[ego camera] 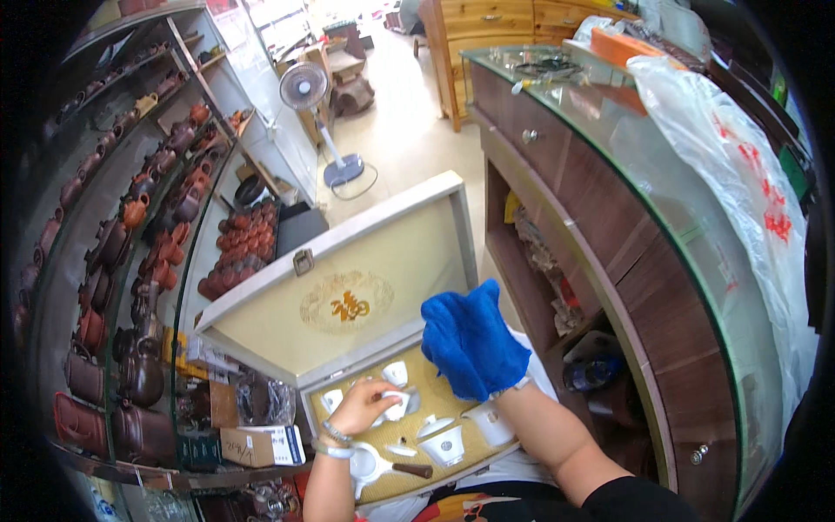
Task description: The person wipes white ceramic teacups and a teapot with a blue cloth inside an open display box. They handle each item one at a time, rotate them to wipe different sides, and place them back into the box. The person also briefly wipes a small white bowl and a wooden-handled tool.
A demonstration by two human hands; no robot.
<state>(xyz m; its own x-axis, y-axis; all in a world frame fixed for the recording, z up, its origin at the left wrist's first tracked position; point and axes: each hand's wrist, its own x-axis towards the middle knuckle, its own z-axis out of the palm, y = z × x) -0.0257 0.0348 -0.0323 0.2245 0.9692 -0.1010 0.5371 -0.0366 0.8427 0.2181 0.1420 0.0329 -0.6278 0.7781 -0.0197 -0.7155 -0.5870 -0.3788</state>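
My left hand (361,406) pinches a small white teacup (395,407) at the bed of an open presentation case (385,274). My right hand is hidden by a blue cloth (475,346) draped over it; the cloth hangs above the case's right side. Other white teacups (395,372) sit at the back of the yellow woven bed. Towards the front rest a lidded gaiwan (443,445), a white vessel (490,424) partly covered by my right forearm, a small white piece (400,450) and a white tea strainer with a dark handle (412,470).
Glass shelves (111,261) crowded with clay teapots rise on the left. A glass-topped counter (587,150) curves along the right, with a plastic bag (743,183) on it. A pedestal fan (304,87) stands beyond the raised case lid.
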